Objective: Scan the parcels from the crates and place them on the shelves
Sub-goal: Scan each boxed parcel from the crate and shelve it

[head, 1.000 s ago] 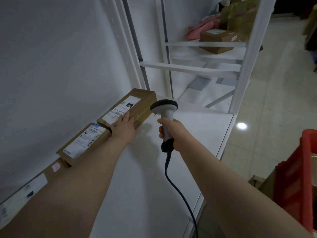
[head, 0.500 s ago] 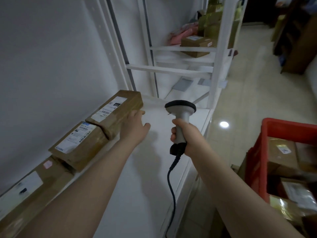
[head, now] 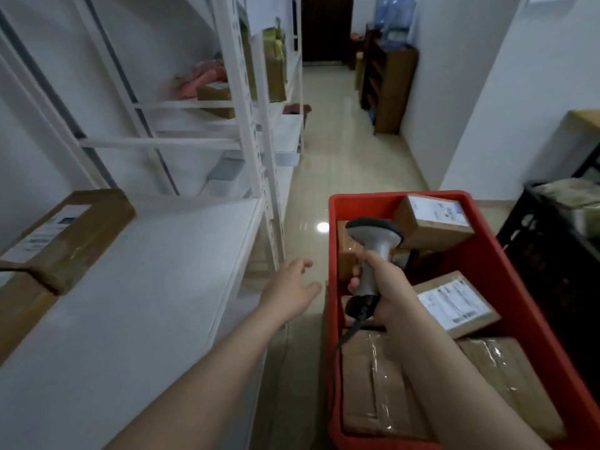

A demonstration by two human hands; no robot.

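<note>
Narrow storeroom, tiled floor (head: 337, 164), white walls. White shelf (head: 146, 287) at left; brown parcel (head: 68, 235) lying at its back edge by wall, label up. Left hand (head: 289, 290) out past shelf's front edge, above floor, fingers spread and loose, holding nothing. Right hand (head: 388, 293) over red crate (head: 373, 198), fingers wrapped round grey scanner (head: 373, 251) handle, head upright; cable (head: 352, 331) trailing down from scanner's base. Labelled parcels (head: 433, 224) piled inside crate. Black crate (head: 552, 254) just beside it at far right.
</note>
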